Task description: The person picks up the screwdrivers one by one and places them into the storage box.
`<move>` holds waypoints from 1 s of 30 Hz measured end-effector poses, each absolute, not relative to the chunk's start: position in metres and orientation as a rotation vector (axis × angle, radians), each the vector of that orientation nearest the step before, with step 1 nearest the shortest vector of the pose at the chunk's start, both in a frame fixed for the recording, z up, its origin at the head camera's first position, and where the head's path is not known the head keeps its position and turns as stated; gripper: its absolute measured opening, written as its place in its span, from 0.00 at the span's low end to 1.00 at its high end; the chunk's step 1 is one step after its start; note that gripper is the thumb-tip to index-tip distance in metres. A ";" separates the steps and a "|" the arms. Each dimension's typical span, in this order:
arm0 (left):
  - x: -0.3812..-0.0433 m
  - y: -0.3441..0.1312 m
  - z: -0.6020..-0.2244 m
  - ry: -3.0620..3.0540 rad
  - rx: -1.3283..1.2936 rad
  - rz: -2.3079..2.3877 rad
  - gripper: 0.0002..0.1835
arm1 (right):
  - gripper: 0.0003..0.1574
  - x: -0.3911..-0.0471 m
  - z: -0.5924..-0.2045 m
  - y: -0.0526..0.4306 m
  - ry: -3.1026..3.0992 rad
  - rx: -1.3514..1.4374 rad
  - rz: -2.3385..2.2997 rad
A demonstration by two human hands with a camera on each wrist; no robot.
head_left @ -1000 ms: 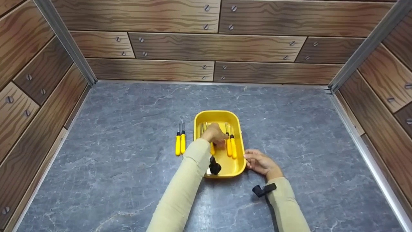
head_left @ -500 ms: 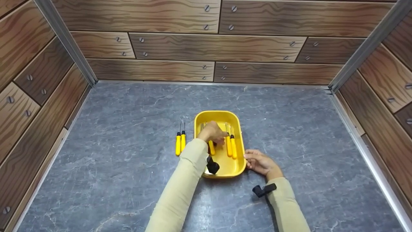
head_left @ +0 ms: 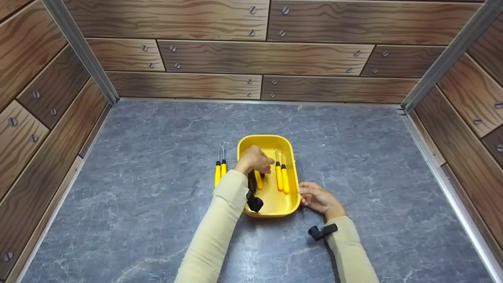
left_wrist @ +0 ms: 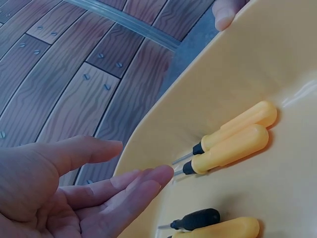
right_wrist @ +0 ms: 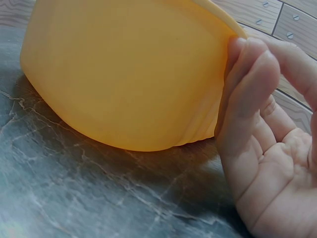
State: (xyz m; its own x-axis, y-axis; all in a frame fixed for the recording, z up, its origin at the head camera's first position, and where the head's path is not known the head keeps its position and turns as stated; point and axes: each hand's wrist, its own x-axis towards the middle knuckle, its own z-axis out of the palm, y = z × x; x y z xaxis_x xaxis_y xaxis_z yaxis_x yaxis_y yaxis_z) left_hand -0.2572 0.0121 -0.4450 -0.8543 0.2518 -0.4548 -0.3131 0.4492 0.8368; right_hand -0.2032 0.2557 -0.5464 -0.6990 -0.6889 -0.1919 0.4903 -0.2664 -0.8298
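A deep yellow tray [head_left: 275, 205] stands in the middle of the floor. Over its left part hovers my left hand [head_left: 254, 160], fingers extended and thumb apart, holding nothing. In the left wrist view its fingertips overlap the shafts of two yellow-handled, screwdriver-like tools [left_wrist: 235, 148] lying along the tray's right side. Nearer the tray's middle lie a black-handled tool [left_wrist: 199, 219] and another yellow-handled tool [left_wrist: 228, 229], partly hidden by the hand from above. At the tray's right wall, my right hand [head_left: 319, 199] pinches the rim, with one fingertip over the edge and other fingers outside.
Two more yellow-handled tools [head_left: 217, 171] lie side by side on the grey marbled floor [head_left: 157, 165], left of the tray. Wood-patterned walls [head_left: 220, 57] with metal corner strips enclose the back and both sides.
My left hand and forearm have drifted left, uncovering more of the middle yellow handle while covering part of the outside tools. The right hand, tray and tools have stayed put.
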 end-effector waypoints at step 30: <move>-0.241 -0.019 -0.441 2.134 -0.043 1.593 0.15 | 0.12 -0.205 -0.551 0.257 1.225 -0.278 -2.018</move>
